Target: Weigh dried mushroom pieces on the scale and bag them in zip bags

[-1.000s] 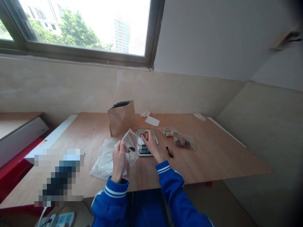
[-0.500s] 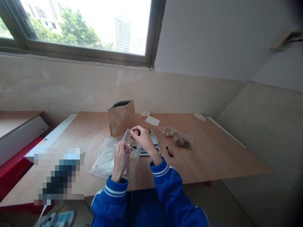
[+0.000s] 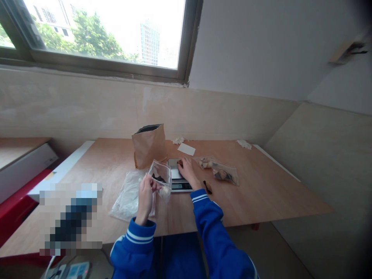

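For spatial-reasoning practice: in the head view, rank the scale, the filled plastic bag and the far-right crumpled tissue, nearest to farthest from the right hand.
1. Scale: under the right hand.
2. Filled plastic bag: just right.
3. Crumpled tissue: back right.

Clear zip bag [image 3: 160, 179], just left of frame centre: small, transparent, upright with its mouth upward, containing a few dark and pale pieces. Digital scale [image 3: 175, 172], immediately to its right: flat, silvery platform, display nearest the viewer. Small brown piece [image 3: 180, 162] at the platform's far edge.
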Motion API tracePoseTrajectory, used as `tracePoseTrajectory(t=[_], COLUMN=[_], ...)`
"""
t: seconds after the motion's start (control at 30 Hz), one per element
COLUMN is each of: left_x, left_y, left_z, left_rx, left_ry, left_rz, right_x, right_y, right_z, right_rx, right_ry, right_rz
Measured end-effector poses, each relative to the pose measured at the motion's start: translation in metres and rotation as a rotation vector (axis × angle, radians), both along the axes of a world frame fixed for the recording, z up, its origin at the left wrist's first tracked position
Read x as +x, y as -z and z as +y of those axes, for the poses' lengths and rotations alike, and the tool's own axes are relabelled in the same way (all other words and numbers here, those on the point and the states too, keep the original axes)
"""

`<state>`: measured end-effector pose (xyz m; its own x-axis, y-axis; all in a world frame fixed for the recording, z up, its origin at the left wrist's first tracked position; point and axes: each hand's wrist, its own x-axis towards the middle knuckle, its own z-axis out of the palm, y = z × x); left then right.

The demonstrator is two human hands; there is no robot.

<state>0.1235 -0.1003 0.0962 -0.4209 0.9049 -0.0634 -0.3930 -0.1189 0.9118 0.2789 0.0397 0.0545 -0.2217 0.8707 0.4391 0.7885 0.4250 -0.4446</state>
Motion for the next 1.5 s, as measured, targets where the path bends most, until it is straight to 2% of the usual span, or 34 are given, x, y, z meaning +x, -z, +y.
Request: tracePoseTrajectory(t=[0.07,0.17,0.23,0.3,0.37,0.43,0.53,0.63,0.7,0.8,0.9,0.97,1.03,1.17,1.3,1.37,1.47,1.5], left_x=[0.001,0.001,0.001,0.001,0.002,0.004,0.005,0.004,0.001,-0.003,-0.003,0.001,0.007,0.021,0.023,0.018,0.008,0.005], left_y=[0.0,0.0,0.0,0.002,0.004,0.006,0.009,0.008,0.005,0.001,-0.002,-0.004,-0.006,-0.009,-0.008,-0.005,-0.002,-0.001], left_z=[0.0,0.001,0.001,0.002,0.003,0.004,0.003,0.002,0.002,0.001,-0.001,-0.004,-0.008,-0.014,-0.017,-0.016,-0.014,-0.013], left_rx=[0.005,0.021,0.034,0.041,0.045,0.05,0.065,0.074,0.065,0.048,0.061,0.091,0.126,0.183,0.204,0.213,0.204,0.197], left_ry=[-0.002,-0.001,0.005,0.017,0.032,0.048,0.059,0.065,0.062,0.06,0.089,0.104,0.12,0.176,0.268,0.16,-0.162,-0.197], left_rz=[-0.017,-0.039,-0.05,-0.057,-0.063,-0.07,-0.081,-0.096,-0.107,-0.157,-0.251,-0.303,-0.324,-0.236,0.005,0.153,0.346,0.379], right_x=[0.007,0.009,0.007,0.002,-0.006,-0.017,-0.033,-0.038,-0.033,-0.016,-0.002,-0.002,-0.008,-0.023,-0.02,-0.013,-0.002,0.001], right_y=[0.013,0.012,-0.001,-0.02,-0.042,-0.063,-0.089,-0.104,-0.109,-0.102,-0.079,-0.063,-0.052,-0.054,-0.059,-0.056,-0.05,-0.049], right_z=[0.004,0.0,-0.007,-0.018,-0.031,-0.046,-0.065,-0.078,-0.086,-0.099,-0.119,-0.132,-0.141,-0.143,-0.136,-0.134,-0.132,-0.132], right_rx=[-0.019,-0.01,-0.035,-0.074,-0.101,-0.131,-0.207,-0.132,-0.077,-0.095,-0.225,-0.344,-0.398,-0.317,-0.273,-0.241,-0.232,-0.245], right_ry=[0.016,0.065,0.067,0.025,-0.063,-0.2,-0.338,-0.301,-0.277,-0.259,-0.24,-0.294,-0.343,-0.281,-0.256,-0.175,-0.107,-0.118], right_rz=[-0.059,-0.057,0.048,0.284,0.54,0.669,0.607,0.464,0.45,0.524,0.603,0.62,0.655,0.762,0.782,0.827,0.931,0.957])
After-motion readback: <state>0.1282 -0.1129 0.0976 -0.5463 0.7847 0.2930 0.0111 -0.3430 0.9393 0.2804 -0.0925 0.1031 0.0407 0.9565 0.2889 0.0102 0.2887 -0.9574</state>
